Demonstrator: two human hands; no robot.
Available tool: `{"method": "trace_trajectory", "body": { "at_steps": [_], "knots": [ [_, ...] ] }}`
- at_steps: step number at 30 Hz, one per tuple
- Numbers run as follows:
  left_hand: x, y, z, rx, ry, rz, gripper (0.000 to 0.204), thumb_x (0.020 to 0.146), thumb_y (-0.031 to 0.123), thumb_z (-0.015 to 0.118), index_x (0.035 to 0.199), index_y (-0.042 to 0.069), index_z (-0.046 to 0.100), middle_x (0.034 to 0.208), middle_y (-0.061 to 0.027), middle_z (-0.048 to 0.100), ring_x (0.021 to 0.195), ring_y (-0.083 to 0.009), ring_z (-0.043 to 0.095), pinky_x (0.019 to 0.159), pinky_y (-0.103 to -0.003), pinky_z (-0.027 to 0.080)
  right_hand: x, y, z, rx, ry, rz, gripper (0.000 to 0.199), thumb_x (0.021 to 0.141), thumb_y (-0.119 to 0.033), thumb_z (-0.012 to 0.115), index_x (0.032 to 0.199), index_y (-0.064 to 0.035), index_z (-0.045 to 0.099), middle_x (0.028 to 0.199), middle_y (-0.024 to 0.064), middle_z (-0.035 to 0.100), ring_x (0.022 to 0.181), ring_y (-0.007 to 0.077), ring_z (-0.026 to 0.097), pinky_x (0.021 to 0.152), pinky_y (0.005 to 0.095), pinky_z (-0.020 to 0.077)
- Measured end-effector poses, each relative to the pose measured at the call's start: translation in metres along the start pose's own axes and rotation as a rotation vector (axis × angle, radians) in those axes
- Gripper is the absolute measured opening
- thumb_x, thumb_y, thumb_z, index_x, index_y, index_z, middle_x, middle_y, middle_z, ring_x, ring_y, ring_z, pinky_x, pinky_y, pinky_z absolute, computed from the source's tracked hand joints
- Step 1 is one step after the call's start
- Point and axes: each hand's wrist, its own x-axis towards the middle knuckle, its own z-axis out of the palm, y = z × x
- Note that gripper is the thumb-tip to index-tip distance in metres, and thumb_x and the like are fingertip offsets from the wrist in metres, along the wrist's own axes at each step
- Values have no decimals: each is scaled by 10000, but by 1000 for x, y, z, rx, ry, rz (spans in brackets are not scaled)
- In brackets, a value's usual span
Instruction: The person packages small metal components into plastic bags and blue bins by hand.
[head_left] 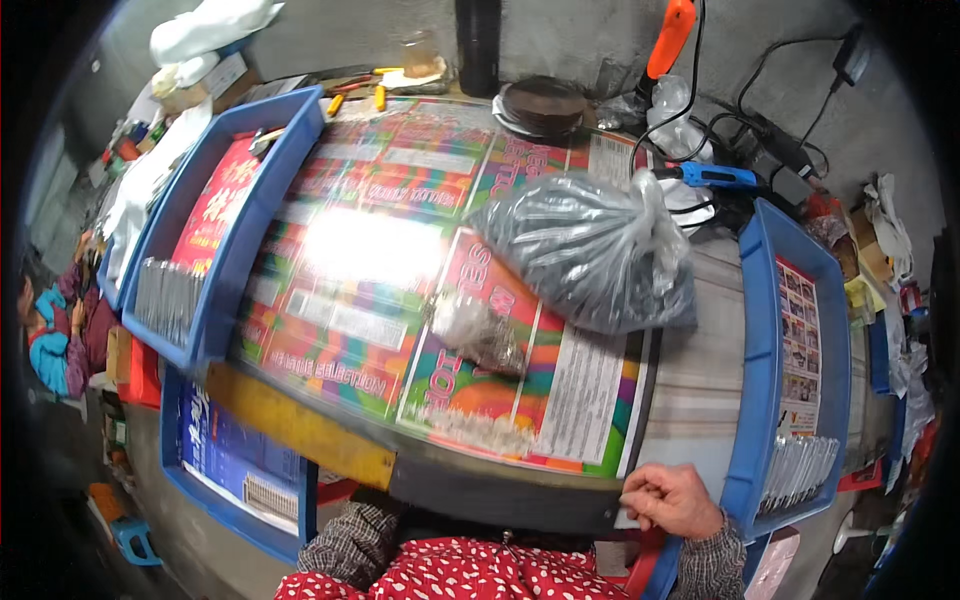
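My right hand [676, 500] is at the near right edge of the table, its thumb and fingers curled together. Whatever they may pinch is too small or hidden to make out. Of my left arm, just the grey knitted sleeve [350, 545] shows below the table's front edge; the hand itself is out of sight. On the colourful printed sheet [330, 325] lies a small clear plastic bag [475, 330] with small, blurred contents. Behind it rests a large knotted clear plastic bag [590, 250] full of dark pieces.
Blue trays [300, 130] [757, 370] flank the table, holding rows of thin silvery pieces [168, 300] [798, 470]. Another blue tray [305, 500] sits lower left. A blue-handled tool [715, 176], an orange-handled tool [670, 38] and cables stand at the back right. Another person [75, 325] is far left.
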Motion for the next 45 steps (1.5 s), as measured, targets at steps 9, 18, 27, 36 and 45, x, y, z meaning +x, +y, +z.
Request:
{"method": "trace_trajectory", "body": {
  "at_steps": [9, 18, 27, 36, 45],
  "knots": [
    [-41, 26, -62, 3, -53, -69, 273, 819, 231, 537, 1025, 61, 595, 943, -150, 607, 892, -318, 592, 755, -423, 477, -18, 12, 12, -52, 166, -216, 106, 856, -63, 594, 829, 38, 582, 614, 48, 593, 482, 62, 528, 431, 199, 417],
    [-10, 82, -278, -354, 247, 309, 146, 749, 35, 674, 892, 50, 649, 706, -113, 604, 588, -251, 601, 527, -325, 488, -12, 18, 14, -36, 180, -309, 117, 858, -79, 598, 815, 29, 588, 599, 30, 576, 483, 60, 522, 420, 199, 396],
    [177, 30, -289, -362, 466, 167, 99, 773, 66, 630, 856, 40, 679, 699, -112, 646, 570, -163, 603, 551, -293, 473, 4, -23, 16, -355, 421, -580, 106, 788, -84, 641, 794, 15, 603, 646, 116, 610, 537, 183, 599, 503, 299, 452],
    [370, 24, -269, 152, 477, 159, 138, 773, 154, 582, 874, 110, 666, 874, -108, 645, 772, -315, 637, 667, -421, 502, 40, -48, 7, -608, 654, -788, 113, 750, -58, 682, 792, -14, 586, 682, 124, 611, 556, 268, 601, 503, 337, 470],
    [435, 25, -234, 268, 314, 286, 152, 798, 114, 534, 911, 90, 634, 948, -112, 618, 821, -316, 643, 671, -417, 523, 50, -29, -11, -797, 738, -703, 156, 713, -49, 696, 784, -32, 559, 626, 86, 557, 527, 254, 563, 473, 356, 446]
  ]
}}
